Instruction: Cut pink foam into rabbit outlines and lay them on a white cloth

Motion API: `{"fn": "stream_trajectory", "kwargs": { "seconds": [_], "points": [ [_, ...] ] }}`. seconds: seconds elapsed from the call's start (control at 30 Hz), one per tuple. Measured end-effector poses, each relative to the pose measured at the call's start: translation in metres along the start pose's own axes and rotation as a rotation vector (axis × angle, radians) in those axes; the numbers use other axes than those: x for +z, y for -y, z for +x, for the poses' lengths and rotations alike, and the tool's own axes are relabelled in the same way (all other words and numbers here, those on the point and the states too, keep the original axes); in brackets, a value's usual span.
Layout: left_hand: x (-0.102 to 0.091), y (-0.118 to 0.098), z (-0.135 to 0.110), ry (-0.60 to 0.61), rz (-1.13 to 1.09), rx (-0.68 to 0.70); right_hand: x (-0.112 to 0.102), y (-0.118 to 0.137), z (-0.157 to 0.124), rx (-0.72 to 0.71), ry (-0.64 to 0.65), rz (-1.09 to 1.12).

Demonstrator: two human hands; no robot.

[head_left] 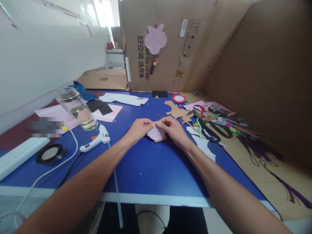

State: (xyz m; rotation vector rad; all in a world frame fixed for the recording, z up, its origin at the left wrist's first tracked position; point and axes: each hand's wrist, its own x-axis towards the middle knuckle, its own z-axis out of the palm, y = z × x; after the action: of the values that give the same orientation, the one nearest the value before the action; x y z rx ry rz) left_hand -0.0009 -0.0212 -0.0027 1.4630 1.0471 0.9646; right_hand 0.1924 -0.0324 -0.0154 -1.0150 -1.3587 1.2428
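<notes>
Above the middle of the blue table, both hands pinch the top edge of a pale pink paper cutout [156,133] with purple drawn lines. My left hand [142,127] grips its left side, thumb and forefinger closed. On its right side my right hand [170,127] holds it the same way, and the two thumbs nearly meet. A piece of brown cardboard [161,140] shows behind and below the cutout; how the two are joined I cannot make out. Fingers hide the cutout's upper edge.
Left stand a white glue gun [97,140] with a long glue stick, a tilted glass jar [79,112], a black tape roll [51,153] and a power strip [23,154]. Right lie black scissors [213,130], cardboard scraps [175,110] and craft pieces. A cardboard panel [195,74] rises behind.
</notes>
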Motion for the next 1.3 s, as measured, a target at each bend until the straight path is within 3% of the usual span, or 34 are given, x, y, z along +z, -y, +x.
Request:
{"fn": "stream_trajectory", "kwargs": {
  "seconds": [0.33, 0.6, 0.83, 1.1, 1.3],
  "points": [
    [0.0030, -0.0009, -0.0017, 0.043, -0.025, -0.013, -0.0018, -0.0009, 0.0000, -0.074, 0.014, -0.101],
    [-0.0002, -0.0017, 0.0028, -0.118, -0.042, 0.025, -0.0005, -0.0015, 0.0010, -0.037, -0.024, -0.061],
    [0.0017, -0.0049, 0.0016, -0.099, -0.045, 0.029, -0.0014, -0.0023, 0.0016, -0.048, -0.027, -0.069],
    [0.0035, -0.0046, 0.0008, -0.018, -0.021, -0.056, -0.0020, 0.0004, -0.0007, -0.011, -0.094, -0.075],
    [0.0021, -0.0043, 0.0001, -0.026, -0.039, -0.033, 0.0002, -0.0002, -0.0018, -0.016, -0.063, -0.084]
  ]
}}
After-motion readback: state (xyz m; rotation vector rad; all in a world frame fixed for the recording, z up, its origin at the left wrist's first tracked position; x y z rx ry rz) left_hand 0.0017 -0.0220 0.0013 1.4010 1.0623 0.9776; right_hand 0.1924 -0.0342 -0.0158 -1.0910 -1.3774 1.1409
